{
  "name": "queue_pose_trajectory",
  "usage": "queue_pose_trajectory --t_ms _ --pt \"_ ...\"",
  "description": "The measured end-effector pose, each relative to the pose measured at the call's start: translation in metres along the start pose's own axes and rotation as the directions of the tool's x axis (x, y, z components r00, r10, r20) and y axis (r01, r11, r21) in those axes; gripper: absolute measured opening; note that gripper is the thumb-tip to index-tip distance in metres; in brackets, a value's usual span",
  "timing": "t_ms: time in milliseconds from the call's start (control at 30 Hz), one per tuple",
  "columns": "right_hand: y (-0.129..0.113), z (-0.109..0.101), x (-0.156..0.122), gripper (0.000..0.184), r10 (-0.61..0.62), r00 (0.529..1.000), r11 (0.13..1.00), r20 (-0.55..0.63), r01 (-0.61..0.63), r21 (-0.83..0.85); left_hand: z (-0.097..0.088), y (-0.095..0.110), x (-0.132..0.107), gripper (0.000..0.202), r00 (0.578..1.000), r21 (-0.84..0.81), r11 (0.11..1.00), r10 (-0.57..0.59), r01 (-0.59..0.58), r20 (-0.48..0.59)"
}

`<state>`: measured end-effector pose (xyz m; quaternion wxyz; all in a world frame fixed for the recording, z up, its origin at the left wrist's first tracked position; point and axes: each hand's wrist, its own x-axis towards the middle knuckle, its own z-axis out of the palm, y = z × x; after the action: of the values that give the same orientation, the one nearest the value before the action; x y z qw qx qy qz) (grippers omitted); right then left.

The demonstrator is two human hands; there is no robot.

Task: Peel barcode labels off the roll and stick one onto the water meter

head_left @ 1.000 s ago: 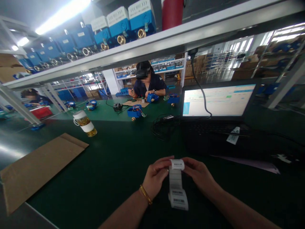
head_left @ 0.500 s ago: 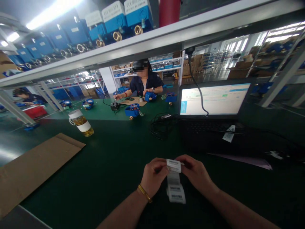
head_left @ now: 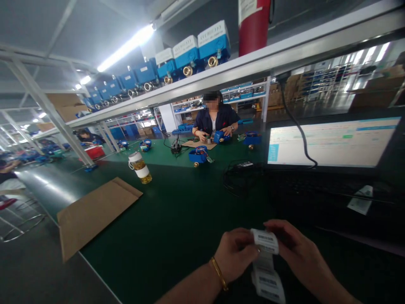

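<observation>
Both of my hands hold a white strip of barcode labels (head_left: 265, 261) over the green bench (head_left: 177, 223). My left hand (head_left: 236, 254), with a gold bracelet at the wrist, pinches the strip's top from the left. My right hand (head_left: 299, 252) grips the top from the right, fingers curled behind it. The strip's upper end is folded over and the rest hangs down toward the frame's lower edge.
An open laptop (head_left: 332, 147) with a lit screen stands right of my hands, with a cable coil (head_left: 240, 179) beside it. A cardboard sheet (head_left: 95, 211) and a bottle of yellow liquid (head_left: 141, 168) are at left. A person works on blue meters (head_left: 198, 155) across the bench.
The camera swung left and up, so my hands and the strip now sit lower and further right in view. Both hands kept their hold on the strip's top.
</observation>
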<state>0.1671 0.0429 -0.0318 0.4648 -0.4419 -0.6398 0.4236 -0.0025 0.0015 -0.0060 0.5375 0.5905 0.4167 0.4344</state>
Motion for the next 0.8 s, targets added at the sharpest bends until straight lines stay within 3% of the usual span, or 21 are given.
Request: queue_pose_trajectory --t_ms 67,133,267,367,500,633,800 --pt "0.0 0.0 0.002 0.024 0.116 0.987 0.992 0.112 -0.121 0.034 -0.001 0.004 -0.001 0.025 0.999 0.02 0.999 0.042 -0.041 -0.028" --pt "0.0 -0.001 0.004 0.022 0.155 0.967 0.986 0.201 -0.165 0.034 -0.002 0.007 -0.002 0.026 0.997 0.041 0.998 0.051 -0.049 -0.051" --pt "-0.001 -0.004 0.003 0.016 0.045 0.993 0.999 0.112 -0.047 0.019 -0.003 0.003 -0.001 0.037 0.998 0.002 0.999 0.042 -0.042 -0.045" --pt "0.0 -0.003 0.001 0.015 -0.037 0.998 0.997 0.056 0.034 0.064 -0.001 -0.001 0.0 0.042 0.998 0.068 0.997 0.043 -0.04 -0.038" --pt "0.004 0.002 0.003 0.019 0.038 0.996 0.988 0.079 -0.049 0.144 0.0 -0.003 0.003 0.027 0.995 0.173 0.984 0.051 -0.034 -0.092" --pt "0.004 0.004 0.007 0.018 0.104 0.969 0.987 0.223 -0.128 0.095 -0.001 0.0 0.005 0.022 0.985 0.165 0.985 0.076 -0.05 -0.155" --pt "-0.006 0.0 0.003 0.013 -0.079 0.997 0.997 0.01 0.079 0.016 -0.002 0.005 0.004 0.023 0.999 0.108 0.994 0.039 -0.036 -0.024"
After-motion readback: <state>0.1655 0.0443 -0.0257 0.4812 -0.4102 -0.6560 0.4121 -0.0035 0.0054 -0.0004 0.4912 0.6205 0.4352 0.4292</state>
